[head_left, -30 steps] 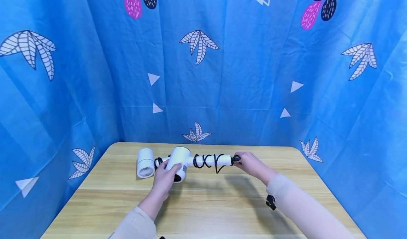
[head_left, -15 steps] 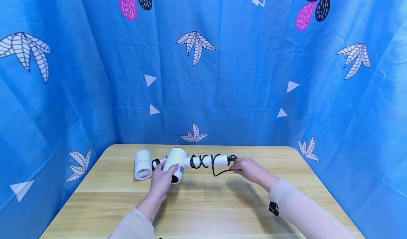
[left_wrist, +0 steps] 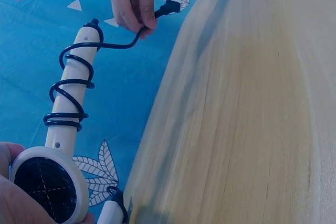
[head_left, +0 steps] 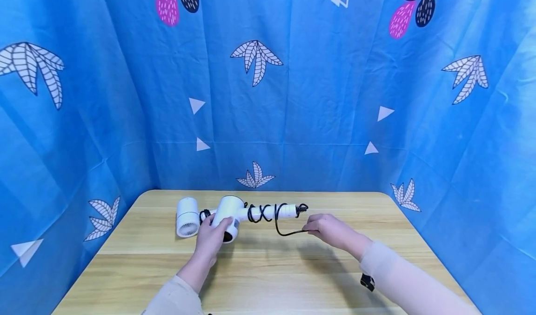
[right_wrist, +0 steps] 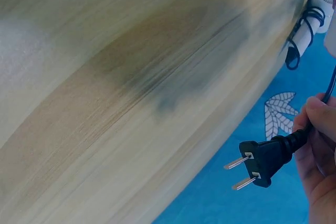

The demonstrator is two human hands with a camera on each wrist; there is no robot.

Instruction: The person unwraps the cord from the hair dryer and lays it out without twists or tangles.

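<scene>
My left hand grips the head of a white hair dryer, held above the table with its handle pointing right. A black cord winds loosely around that handle, as the left wrist view shows. One end of the cord runs off to my right hand, which pinches it just behind the plug. In the right wrist view the black plug sticks out past the fingers with its two metal prongs exposed. The dryer's dark round end faces the left wrist camera.
A second white hair dryer lies on the table at the left rear, its handle wrapped in black cord and partly behind my left hand. The wooden table ends at a blue patterned curtain on the back and sides.
My right hand has drawn away from the handle's end, down and slightly right, pulling a length of cord loose from the handle. The held dryer has shifted slightly left in view.
</scene>
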